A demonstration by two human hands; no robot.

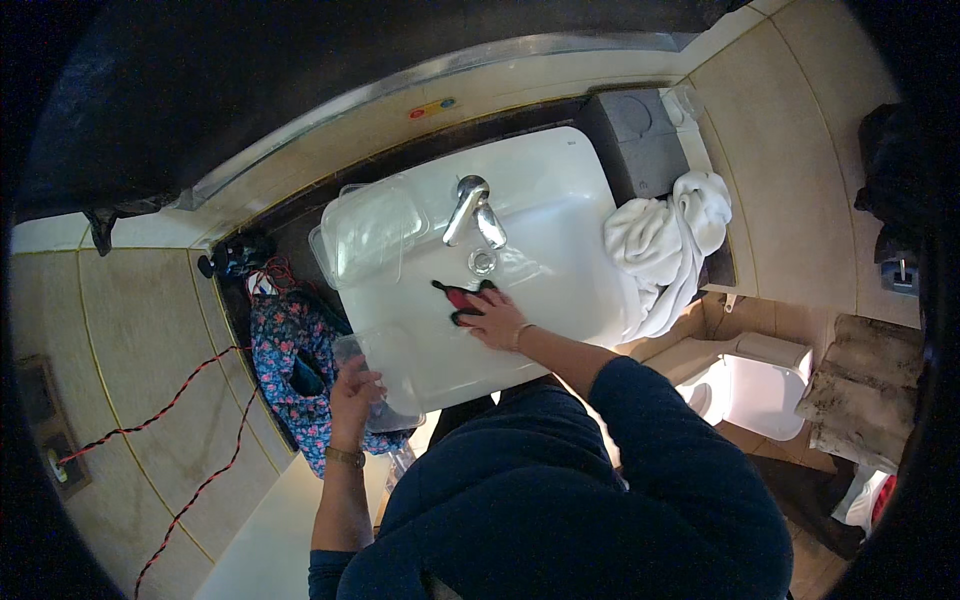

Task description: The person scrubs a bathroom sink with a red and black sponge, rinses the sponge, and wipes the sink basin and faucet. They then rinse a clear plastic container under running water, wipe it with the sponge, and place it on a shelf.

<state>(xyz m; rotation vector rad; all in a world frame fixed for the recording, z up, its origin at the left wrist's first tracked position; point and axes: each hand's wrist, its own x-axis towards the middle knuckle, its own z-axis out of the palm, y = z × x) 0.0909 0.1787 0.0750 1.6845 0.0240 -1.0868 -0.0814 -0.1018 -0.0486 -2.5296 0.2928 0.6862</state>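
In the white washbasin, my right hand rests on a small red and black cloth item, its fingers partly covering it; whether they grip it is not clear. My left hand is at the basin's front left corner, its fingers at a clear plastic container or lid; the exact hold cannot be told. More clear plastic containers or lids lie at the basin's back left corner. A chrome mixer tap stands above the metal drain.
A white towel hangs over the basin's right edge beside a grey box. Blue floral fabric lies at the left, near a twisted red and black cord. A toilet stands to the right.
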